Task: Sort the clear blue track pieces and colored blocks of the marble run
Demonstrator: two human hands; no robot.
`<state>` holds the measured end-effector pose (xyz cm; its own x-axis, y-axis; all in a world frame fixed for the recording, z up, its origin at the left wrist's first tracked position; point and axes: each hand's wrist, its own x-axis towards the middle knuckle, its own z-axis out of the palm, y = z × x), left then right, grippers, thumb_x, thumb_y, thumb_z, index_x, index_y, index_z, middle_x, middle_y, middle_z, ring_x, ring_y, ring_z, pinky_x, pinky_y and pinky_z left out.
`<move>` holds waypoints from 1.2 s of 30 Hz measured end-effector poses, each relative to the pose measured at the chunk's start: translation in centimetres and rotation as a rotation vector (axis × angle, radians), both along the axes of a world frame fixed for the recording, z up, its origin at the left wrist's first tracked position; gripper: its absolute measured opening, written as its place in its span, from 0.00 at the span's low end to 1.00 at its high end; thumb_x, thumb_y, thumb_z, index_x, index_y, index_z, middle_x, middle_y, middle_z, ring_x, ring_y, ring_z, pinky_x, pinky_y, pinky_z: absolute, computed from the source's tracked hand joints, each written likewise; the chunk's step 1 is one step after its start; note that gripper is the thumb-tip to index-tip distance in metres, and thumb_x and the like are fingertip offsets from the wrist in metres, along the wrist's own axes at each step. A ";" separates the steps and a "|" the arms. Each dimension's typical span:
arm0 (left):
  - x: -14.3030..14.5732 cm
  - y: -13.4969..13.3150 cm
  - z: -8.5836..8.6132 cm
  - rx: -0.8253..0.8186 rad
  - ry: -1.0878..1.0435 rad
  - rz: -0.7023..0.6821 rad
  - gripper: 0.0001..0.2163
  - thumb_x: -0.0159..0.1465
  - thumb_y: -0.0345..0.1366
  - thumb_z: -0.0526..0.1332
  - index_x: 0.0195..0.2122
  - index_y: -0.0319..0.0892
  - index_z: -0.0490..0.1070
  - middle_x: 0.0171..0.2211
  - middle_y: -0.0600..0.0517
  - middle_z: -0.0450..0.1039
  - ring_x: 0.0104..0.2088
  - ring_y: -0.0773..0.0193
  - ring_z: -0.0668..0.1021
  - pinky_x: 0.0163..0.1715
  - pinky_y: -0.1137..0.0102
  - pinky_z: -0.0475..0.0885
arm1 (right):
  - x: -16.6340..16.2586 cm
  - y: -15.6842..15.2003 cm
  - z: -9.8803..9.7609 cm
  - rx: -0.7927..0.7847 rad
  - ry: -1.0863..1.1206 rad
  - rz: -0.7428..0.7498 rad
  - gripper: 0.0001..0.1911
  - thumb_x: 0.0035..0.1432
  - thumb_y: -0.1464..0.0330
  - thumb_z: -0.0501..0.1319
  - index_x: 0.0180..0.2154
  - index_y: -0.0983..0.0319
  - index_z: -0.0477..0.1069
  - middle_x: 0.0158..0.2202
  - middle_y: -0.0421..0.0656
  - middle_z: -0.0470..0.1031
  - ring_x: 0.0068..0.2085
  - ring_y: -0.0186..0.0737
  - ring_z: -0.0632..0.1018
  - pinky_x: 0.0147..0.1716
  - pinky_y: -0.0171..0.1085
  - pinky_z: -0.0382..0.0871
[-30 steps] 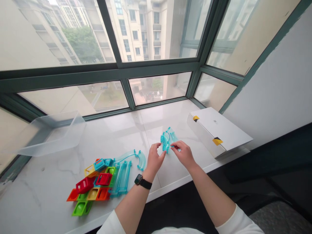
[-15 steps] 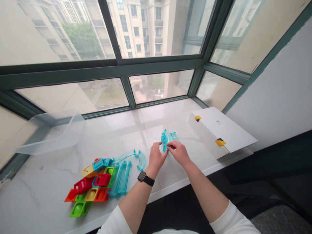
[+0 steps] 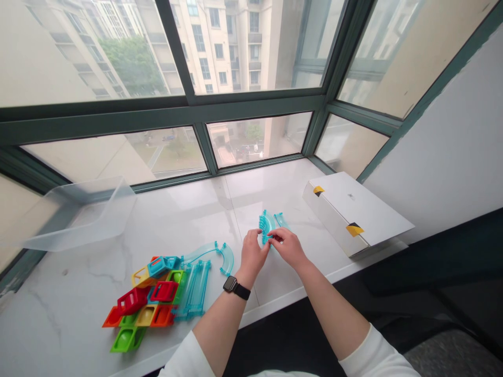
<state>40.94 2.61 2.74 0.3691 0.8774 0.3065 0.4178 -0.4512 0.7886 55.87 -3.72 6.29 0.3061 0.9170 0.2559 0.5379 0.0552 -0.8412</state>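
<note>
My left hand, with a dark watch at the wrist, has its fingers and thumb curled towards each other beside a stack of clear blue curved track pieces. Its thumb tip meets the fingertips of my right hand. A small dark red piece shows in part at the right hand's pinched fingers, mostly covered. Whatever lies within the left hand's grip is hidden. Just behind the right hand another clear blue track piece rests on the white ledge.
On the left lie several coloured plastic blocks, beside straight blue tracks and a curved blue track. A clear plastic bin stands behind them. A white box with yellow-black tape sits to the right, near the ledge's front edge.
Both hands stay almost in place by the stacked curved tracks. The small red piece shows less between the fingers than before. The view has shifted very slightly.
</note>
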 end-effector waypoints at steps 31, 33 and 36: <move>0.9 -0.8 0.3 -0.033 -0.017 0.027 0.17 0.63 0.37 0.66 0.53 0.46 0.69 0.46 0.46 0.75 0.47 0.52 0.79 0.47 0.56 0.76 | 0.1 -0.5 -0.3 0.032 0.032 -0.029 0.09 0.61 0.69 0.63 0.42 0.56 0.81 0.41 0.44 0.77 0.40 0.41 0.81 0.45 0.42 0.79; 0.9 -0.8 0.4 -0.040 -0.021 0.023 0.17 0.63 0.38 0.66 0.52 0.46 0.68 0.46 0.46 0.75 0.47 0.53 0.79 0.47 0.57 0.76 | 0.1 -0.6 -0.3 0.035 0.023 -0.038 0.09 0.61 0.69 0.63 0.42 0.56 0.82 0.41 0.44 0.77 0.41 0.41 0.81 0.46 0.42 0.79; 0.8 -0.8 0.6 -0.057 -0.018 0.026 0.18 0.63 0.38 0.66 0.53 0.45 0.68 0.47 0.46 0.75 0.47 0.53 0.79 0.47 0.57 0.76 | 0.1 -0.6 -0.3 0.037 0.015 -0.040 0.09 0.62 0.69 0.63 0.42 0.56 0.82 0.41 0.44 0.77 0.40 0.41 0.81 0.46 0.43 0.79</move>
<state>41.76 1.77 3.31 0.3404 0.9030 0.2621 0.4142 -0.3943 0.8203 55.95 -4.34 5.95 0.3462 0.8941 0.2840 0.5272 0.0650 -0.8472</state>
